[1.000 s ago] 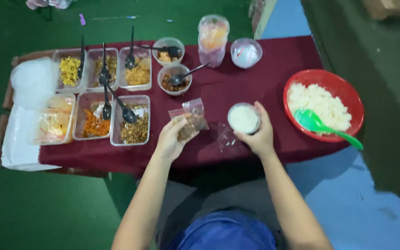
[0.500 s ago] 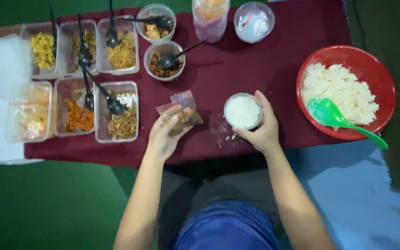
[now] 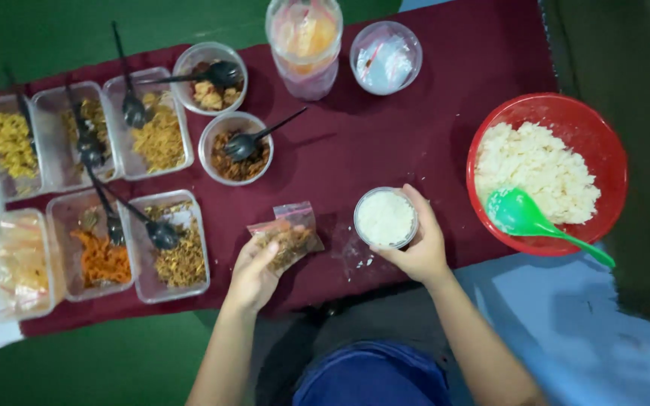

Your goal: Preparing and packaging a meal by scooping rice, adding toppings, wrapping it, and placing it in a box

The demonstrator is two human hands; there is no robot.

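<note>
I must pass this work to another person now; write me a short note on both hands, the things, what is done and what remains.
Left hand: holds a small clear plastic bag of brown food over the dark red tablecloth.
Right hand: grips a small round clear cup packed with white rice.
Done: cup filled, bag filled.
Left: both not yet set down; bag's closure cannot be told.
Nearby: red round bowl of rice with green plastic spoon sits right.

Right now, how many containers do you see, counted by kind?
Rectangular clear trays: 6
Small round clear bowls: 4
Tall clear jar: 1
Red bowl: 1
Total: 12
</note>
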